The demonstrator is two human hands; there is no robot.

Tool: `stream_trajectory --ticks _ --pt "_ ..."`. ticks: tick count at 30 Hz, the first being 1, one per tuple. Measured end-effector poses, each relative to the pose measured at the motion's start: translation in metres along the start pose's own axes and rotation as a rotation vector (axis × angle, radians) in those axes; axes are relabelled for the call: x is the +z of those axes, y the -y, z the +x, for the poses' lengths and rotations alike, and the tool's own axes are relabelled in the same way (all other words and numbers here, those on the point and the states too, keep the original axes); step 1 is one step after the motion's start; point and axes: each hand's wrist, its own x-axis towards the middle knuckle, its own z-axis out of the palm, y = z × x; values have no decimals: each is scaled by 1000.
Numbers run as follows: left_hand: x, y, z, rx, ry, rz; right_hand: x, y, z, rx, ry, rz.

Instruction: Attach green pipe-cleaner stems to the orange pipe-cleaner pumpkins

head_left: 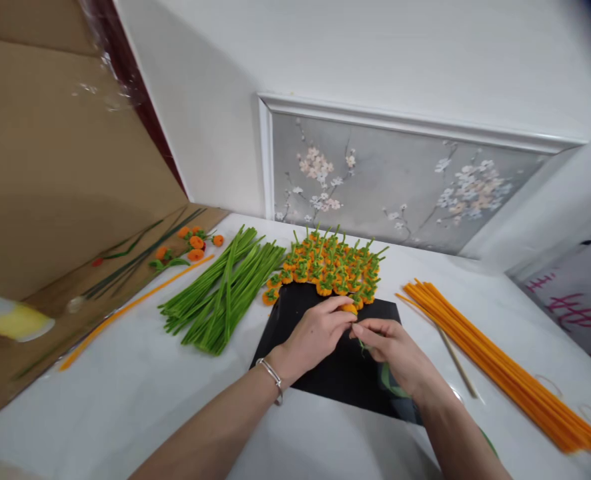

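My left hand (313,340) is closed over the black mat (335,380), its fingers around a small orange chenille persimmon (349,309). Close against it, my right hand (398,350) pinches with thumb and forefinger at the near side of the same piece. A bit of green (363,347) shows below the right fingertips; whether it is held there I cannot tell. Just beyond both hands stand several finished orange chenille persimmons (333,260) in a tight cluster, their green stems pointing up.
Left of the mat lies a pile of green chenille stems (220,293). A bundle of orange chenille stems (500,363) lies at the right, beside a thin stick (456,360). One loose orange stem (135,310), orange flower-like pieces (196,243) and a yellow-and-white bottle (13,317) are at the left.
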Motion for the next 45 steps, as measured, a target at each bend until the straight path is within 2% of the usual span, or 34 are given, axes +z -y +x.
stream_trajectory --ticks 5,9,13,18,21,23,27,38,41,45 --pt "2 -3 -2 -63 11 -22 -1 -8 1 -7 -31 16" --pt "4 -4 -1 -139 -21 -74 2 -12 2 -56 -80 -14" --pt "4 -7 -1 -157 -3 -140 3 -15 3 -114 -135 -77" --pt "2 -5 1 -193 30 -154 1 -16 4 -131 -128 -33" --pt "-11 4 5 -264 96 -66 -1 -14 6 -145 -149 12" --pt "-24 11 9 -364 169 38 -2 -14 8 -148 -168 61" --pt "-53 23 17 -436 207 141 -2 -16 13 -134 -147 127" --pt "-106 44 27 -527 176 338 3 -16 18 -156 -91 28" --pt "-115 43 29 -524 159 375 2 -15 18 -177 -84 7" --pt "-112 36 31 -483 194 424 1 -15 18 -196 -78 -7"
